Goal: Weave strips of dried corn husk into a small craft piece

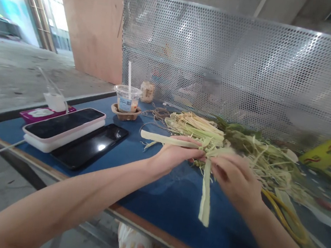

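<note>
Pale green flat plant strips cross between my two hands over the blue tabletop (156, 202). My left hand (177, 153) is closed on them at the crossing, with one strip (158, 138) sticking out to the left above its wrist. Fingers bent, my right hand (234, 175) pinches the strips from the other side; its fingertips are partly hidden and slightly blurred. Another strip (205, 200) hangs down toward me from between the hands. Just behind them lies a bundle of pale stalks (195, 125).
Loose shredded strips (272, 158) spread to the right, near a yellow roll (328, 153) and a yellow loop (286, 217). At left are a pink-edged phone (65, 122), a black phone (91, 145) and a straw cup (127, 97). A perforated metal screen (235, 64) stands behind.
</note>
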Available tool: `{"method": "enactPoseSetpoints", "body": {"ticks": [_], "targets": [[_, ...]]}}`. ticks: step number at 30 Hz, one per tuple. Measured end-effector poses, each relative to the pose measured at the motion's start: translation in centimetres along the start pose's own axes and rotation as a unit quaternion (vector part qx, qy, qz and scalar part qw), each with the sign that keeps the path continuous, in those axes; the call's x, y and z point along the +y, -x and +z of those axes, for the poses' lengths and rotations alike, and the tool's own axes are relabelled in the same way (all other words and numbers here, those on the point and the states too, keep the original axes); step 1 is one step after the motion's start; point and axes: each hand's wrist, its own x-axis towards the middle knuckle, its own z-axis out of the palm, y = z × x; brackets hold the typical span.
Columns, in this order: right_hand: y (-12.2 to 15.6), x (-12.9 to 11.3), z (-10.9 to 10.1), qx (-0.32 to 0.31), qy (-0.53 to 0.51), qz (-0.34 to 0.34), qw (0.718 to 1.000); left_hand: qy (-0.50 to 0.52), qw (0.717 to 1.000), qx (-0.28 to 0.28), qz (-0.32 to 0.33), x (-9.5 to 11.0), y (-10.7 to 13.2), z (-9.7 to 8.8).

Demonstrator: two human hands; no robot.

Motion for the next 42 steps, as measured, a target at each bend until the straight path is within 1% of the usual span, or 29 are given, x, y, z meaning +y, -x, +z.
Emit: {"method": "enactPoseSetpoints", "body": {"ticks": [1, 2, 4, 5, 7, 10, 12, 14, 17, 18, 20, 22, 24, 26, 29, 31, 35, 36, 37, 39, 42], "targets": [[0.0, 0.2, 0.0, -0.006, 0.029, -0.048, 0.998, -0.008, 1.0, 0.002, 0.005, 0.0, 0.0, 0.0], [-0.1, 0.4, 0.0, -0.009, 0.048, -0.082, 0.995, -0.014, 1.0, 0.006, 0.008, 0.1, 0.1, 0.0], [-0.3, 0.5, 0.0, 0.009, 0.063, -0.11, 0.992, -0.02, 1.0, 0.018, 0.003, 0.2, 0.1, 0.0], [-0.4, 0.5, 0.1, 0.022, 0.055, -0.106, 0.993, -0.022, 0.999, 0.023, -0.002, 0.2, 0.1, 0.1], [-0.6, 0.5, 0.2, 0.027, 0.022, -0.062, 0.997, -0.028, 0.999, 0.027, -0.009, 0.3, 0.0, 0.2], [-0.8, 0.3, 0.3, 0.007, -0.041, 0.025, 0.999, -0.025, 0.999, 0.012, -0.022, 0.3, -0.1, 0.3], [-0.8, 0.2, 0.3, -0.003, -0.084, 0.049, 0.995, -0.008, 0.999, 0.005, -0.034, 0.2, -0.2, 0.4], [-0.8, 0.2, 0.3, -0.017, -0.116, 0.05, 0.992, 0.001, 0.999, 0.01, -0.044, 0.1, -0.2, 0.3], [-1.0, 0.0, 0.2, -0.025, -0.111, 0.071, 0.991, -0.036, 0.999, 0.007, -0.027, 0.0, -0.3, 0.3], [-1.0, -0.1, 0.2, -0.025, -0.108, 0.09, 0.99, -0.057, 0.998, 0.003, -0.015, 0.0, -0.3, 0.3], [-1.2, -0.3, 0.2, -0.03, -0.125, 0.148, 0.981, -0.095, 0.995, 0.002, 0.006, 0.0, -0.2, 0.3], [-1.3, -0.6, 0.2, -0.048, -0.168, 0.225, 0.959, -0.126, 0.992, 0.002, 0.022, 0.0, -0.1, 0.3], [-1.4, -0.8, 0.1, -0.06, -0.209, 0.294, 0.931, -0.153, 0.987, -0.016, 0.045, 0.1, 0.1, 0.3], [-1.6, -1.0, 0.0, -0.06, -0.23, 0.348, 0.907, -0.187, 0.978, -0.043, 0.079, 0.2, 0.3, 0.4], [-1.7, -0.9, 0.0, -0.064, -0.258, 0.418, 0.869, -0.235, 0.965, -0.053, 0.108, 0.3, 0.6, 0.5], [-1.7, -0.8, 0.1, -0.056, -0.314, 0.461, 0.828, -0.261, 0.958, -0.049, 0.11, 0.2, 0.7, 0.6], [-1.6, -0.6, 0.6, -0.026, -0.466, 0.515, 0.719, -0.274, 0.955, -0.046, 0.109, -0.1, 0.5, 0.5], [-1.6, -0.5, 0.7, -0.023, -0.488, 0.523, 0.698, -0.272, 0.955, -0.051, 0.107, -0.1, 0.5, 0.5], [-1.6, -0.6, 0.7, -0.021, -0.501, 0.528, 0.685, -0.27, 0.956, -0.057, 0.101, -0.1, 0.4, 0.4], [-1.6, -0.6, 0.9, -0.002, -0.509, 0.531, 0.678, -0.26, 0.96, -0.069, 0.074, 0.1, 0.4, 0.5], [-1.6, -0.8, 1.1, 0.064, -0.506, 0.511, 0.692, -0.191, 0.978, -0.081, 0.01, 0.5, 0.4, 0.8]]}}
